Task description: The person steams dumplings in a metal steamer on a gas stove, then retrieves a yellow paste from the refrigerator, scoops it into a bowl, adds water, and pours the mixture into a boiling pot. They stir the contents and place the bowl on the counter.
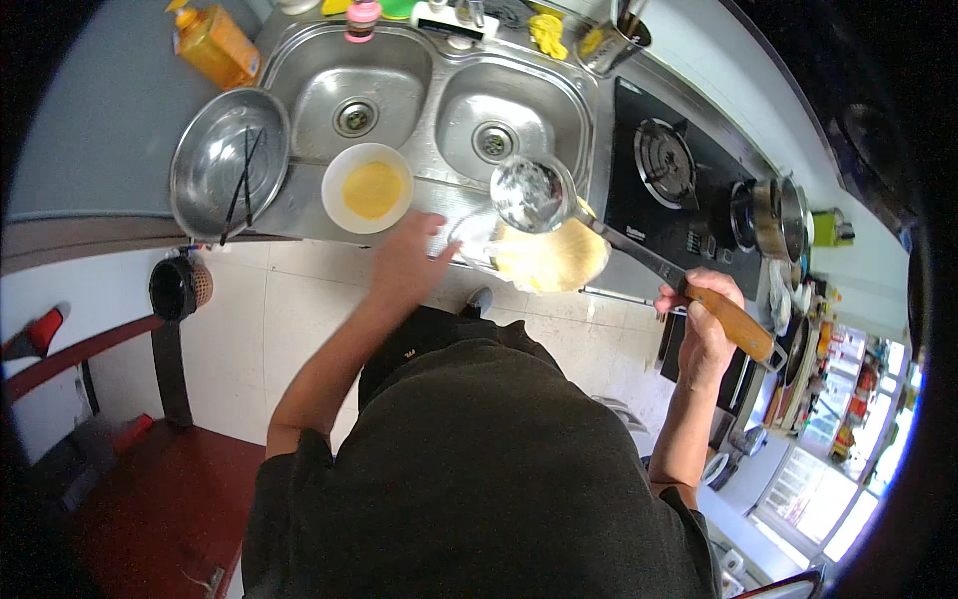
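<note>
My right hand (707, 318) grips the wooden handle of a metal ladle (528, 193). The ladle's round bowl hangs over the sink's front edge, with whitish patches inside that may be residue or glare. Partly beneath it lies a clear plastic bag (554, 258) of yellow powder, its see-through end towards the left. My left hand (408, 258), blurred, has its fingers apart close to that end of the bag, and nothing shows in it. Just beyond the left hand, a white bowl (370, 187) holds yellow powder at its bottom.
A metal basin (206, 161) with black chopsticks (245, 187) across it stands left of the double sink (441, 97). Behind it is an orange pump bottle (217, 49). At right are a gas hob (692, 232), a pot (778, 217) and a utensil holder (610, 46).
</note>
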### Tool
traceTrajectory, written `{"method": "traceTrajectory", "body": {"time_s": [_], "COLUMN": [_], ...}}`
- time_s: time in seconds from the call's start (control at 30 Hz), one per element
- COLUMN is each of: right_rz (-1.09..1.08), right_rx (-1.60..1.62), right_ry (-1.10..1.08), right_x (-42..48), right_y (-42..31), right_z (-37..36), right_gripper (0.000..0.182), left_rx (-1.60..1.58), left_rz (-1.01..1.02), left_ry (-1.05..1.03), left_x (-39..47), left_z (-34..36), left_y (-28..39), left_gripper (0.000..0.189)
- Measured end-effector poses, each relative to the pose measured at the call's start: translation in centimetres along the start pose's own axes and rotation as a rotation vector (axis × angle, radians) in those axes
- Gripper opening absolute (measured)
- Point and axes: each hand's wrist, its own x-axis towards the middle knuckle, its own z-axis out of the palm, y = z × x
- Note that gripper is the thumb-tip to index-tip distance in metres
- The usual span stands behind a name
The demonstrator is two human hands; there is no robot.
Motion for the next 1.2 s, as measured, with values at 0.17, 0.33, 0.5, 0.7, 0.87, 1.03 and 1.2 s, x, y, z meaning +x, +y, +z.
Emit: {"method": "traceTrajectory", "body": {"time_s": [0.17,0.33,0.5,0.7,0.87,1.03,1.2], "right_rz": [0.075,0.09,0.084,0.152,0.194,0.043,-0.35], "right_rx": [-0.07,-0.06,0.031,0.068,-0.076,-0.367,-0.737], "right_ry": [0.044,0.131,0.157,0.118,0.081,0.021,-0.096], "right_x": [-3.2,-4.5,-4.0,-4.4,-5.9,-6.1,-4.4], "right_y": [0.7,2.1,3.7,6.3,5.5,6.1,8.2], "right_z": [-2.4,-2.2,-0.6,0.6,-2.3,-3.3,-1.4], "right_gripper": [0.026,0.026,0.026,0.023,0.019,0.02,0.036], "left_rx": [0.031,0.072,-0.148,-0.957,-1.217,-1.279,-1.312], "left_rz": [0.045,-0.205,-0.205,-0.441,-0.498,-0.48,-0.483], "left_ry": [-0.006,-0.327,-0.451,-0.247,-0.195,-0.258,-0.284], "left_x": [0.8,2.5,3.5,3.2,3.3,3.6,3.5], "left_z": [8.3,8.1,7.0,6.3,5.4,4.4,4.1], "left_y": [-1.0,-1.9,-3.2,0.6,4.4,7.6,8.7], "left_gripper": [0.059,0.055,0.033,0.015,0.016,0.016,0.017]}}
